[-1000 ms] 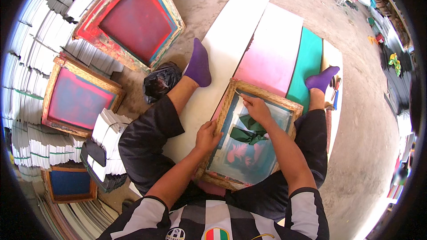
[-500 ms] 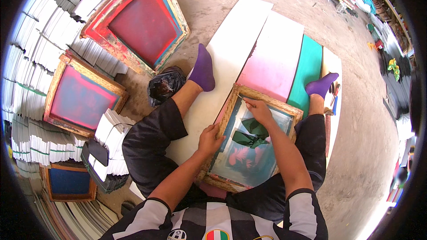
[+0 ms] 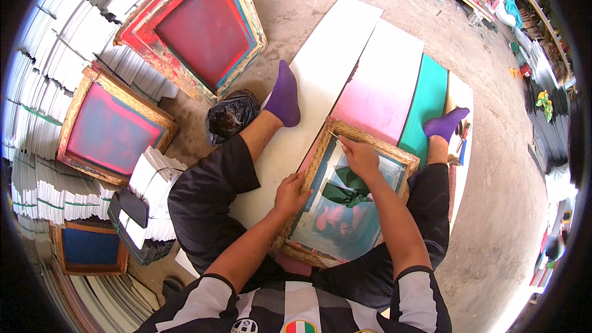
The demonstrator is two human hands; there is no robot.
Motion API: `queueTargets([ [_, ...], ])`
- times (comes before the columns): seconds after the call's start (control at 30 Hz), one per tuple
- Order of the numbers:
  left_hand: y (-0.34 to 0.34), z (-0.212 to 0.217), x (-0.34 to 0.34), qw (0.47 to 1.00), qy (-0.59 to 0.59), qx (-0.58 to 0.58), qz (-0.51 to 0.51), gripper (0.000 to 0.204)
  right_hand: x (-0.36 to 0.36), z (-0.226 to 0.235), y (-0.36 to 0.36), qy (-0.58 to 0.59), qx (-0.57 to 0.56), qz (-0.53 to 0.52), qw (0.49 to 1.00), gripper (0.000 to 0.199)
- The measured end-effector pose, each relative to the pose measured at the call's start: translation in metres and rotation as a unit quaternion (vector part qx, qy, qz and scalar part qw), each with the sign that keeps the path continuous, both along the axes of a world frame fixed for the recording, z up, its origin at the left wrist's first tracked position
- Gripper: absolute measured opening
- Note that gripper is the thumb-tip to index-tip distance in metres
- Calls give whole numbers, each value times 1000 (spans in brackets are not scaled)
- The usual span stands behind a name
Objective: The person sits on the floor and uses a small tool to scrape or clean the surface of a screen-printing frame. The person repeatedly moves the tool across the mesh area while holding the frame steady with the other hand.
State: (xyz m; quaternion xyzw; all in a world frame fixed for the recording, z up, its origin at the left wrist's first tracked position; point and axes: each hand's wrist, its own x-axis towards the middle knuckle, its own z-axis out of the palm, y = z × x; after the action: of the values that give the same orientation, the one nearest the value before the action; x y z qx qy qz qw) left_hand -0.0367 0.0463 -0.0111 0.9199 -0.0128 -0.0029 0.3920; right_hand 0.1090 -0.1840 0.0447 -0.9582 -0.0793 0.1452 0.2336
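Note:
A wooden-framed printing screen (image 3: 325,148) lies tilted across my lap between my legs. Its mesh carries pale blue and white areas, a pink leafy pattern low down and dark green leaf-like shapes (image 3: 346,195) in the middle. My left hand (image 3: 292,195) is closed on the left rail of the screen, thumb on top. Close to the far left corner, my right hand (image 3: 359,156) pinches a thin stick-like tool (image 3: 333,133), whose tip points at that corner. Whether the tool is a brush cannot be made out.
Long white, pink-tinted and green boards (image 3: 423,105) lie under my legs. Hand tools (image 3: 462,137) rest by my right foot. On the left stand more framed screens (image 3: 206,31), a black plastic bag (image 3: 232,117) and stacks of white sheets (image 3: 55,55).
My right hand has shifted slightly, and more of the thin tool shows beyond its fingers, toward the far left corner. My left hand stays on the rail. The view has tilted a little.

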Motion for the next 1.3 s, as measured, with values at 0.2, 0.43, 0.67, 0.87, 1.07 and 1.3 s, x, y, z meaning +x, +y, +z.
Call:
queueTargets([
  [0.2, -3, 2, 2, 1000, 0, 0, 0, 65, 33, -23, -16, 279, 275, -115, 913, 34],
  [0.43, -4, 6, 2, 1000, 6, -16, 6, 65, 33, -10, -17, 181, 235, -71, 952, 36],
  [0.67, -5, 11, 2, 1000, 25, -1, 14, 69, 0, -3, -22, -14, 55, 5, 998, 35],
  [0.87, -13, 29, 12, 997, 55, 43, 19, 74, -2, -1, -24, -62, 1, 17, 998, 35],
  [1.07, -22, 33, 31, 994, 58, 85, 27, 71, -1, 7, -17, -79, -62, 44, 994, 35],
  [1.3, -21, 12, 36, 998, 30, 40, 43, 53, 0, 32, 4, -65, -179, 75, 979, 33],
])
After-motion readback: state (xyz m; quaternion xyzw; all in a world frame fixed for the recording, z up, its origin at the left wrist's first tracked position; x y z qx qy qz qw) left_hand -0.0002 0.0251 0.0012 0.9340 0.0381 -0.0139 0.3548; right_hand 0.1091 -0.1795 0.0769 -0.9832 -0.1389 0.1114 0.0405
